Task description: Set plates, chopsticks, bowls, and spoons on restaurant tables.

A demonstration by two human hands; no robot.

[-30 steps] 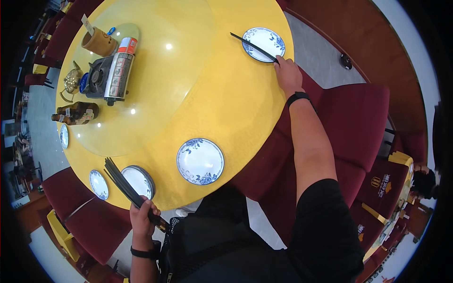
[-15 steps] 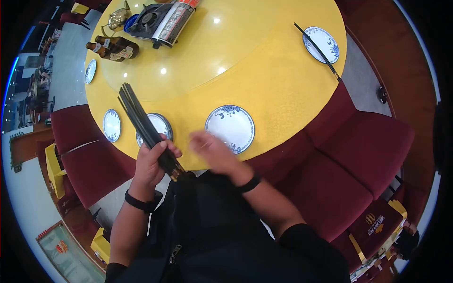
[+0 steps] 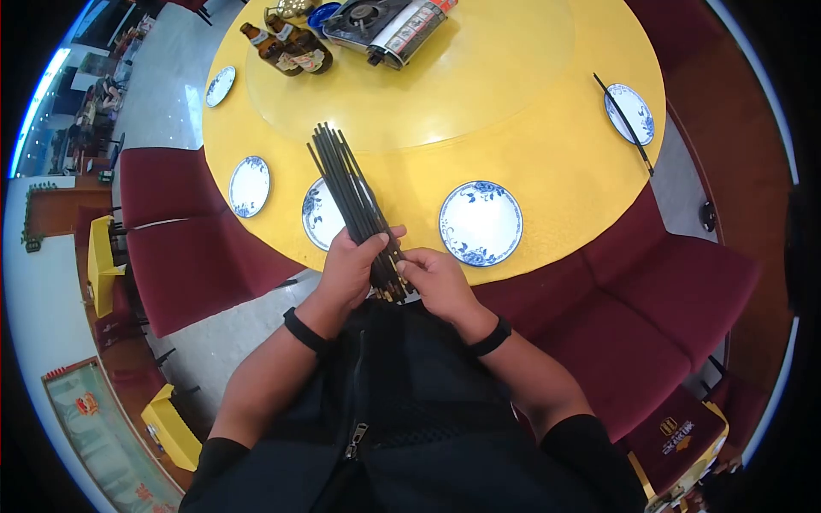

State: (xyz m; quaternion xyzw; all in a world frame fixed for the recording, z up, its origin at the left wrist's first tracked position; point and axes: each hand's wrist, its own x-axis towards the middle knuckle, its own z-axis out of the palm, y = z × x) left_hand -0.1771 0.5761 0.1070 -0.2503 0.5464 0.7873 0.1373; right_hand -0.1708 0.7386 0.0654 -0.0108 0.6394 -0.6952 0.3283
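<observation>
A thick bundle of black chopsticks point(image 3: 346, 184) with gold-coloured lower ends slants up and to the left over the table's near edge. My left hand point(image 3: 349, 267) is wrapped round the lower part of the bundle. At its right side, my right hand point(image 3: 438, 278) pinches the chopsticks near their gold ends with thumb and fingers. Behind the bundle, a blue-and-white plate point(image 3: 318, 214) is partly covered. Another such plate point(image 3: 481, 224) lies in full view to the right of the hands, with nothing on it.
The round yellow table point(image 3: 556, 184) also bears a plate point(image 3: 250, 186) at left, a small plate point(image 3: 221, 86), brown bottles point(image 3: 299, 50), a portable stove point(image 3: 363, 24), and at right a chopstick pair point(image 3: 623, 122) across a plate point(image 3: 640, 115). Dark red chairs point(image 3: 184, 265) stand around.
My right hand has moved left onto the chopsticks, where it was apart from them before. The bundle stands more upright, and the view has shifted so the table appears further right.
</observation>
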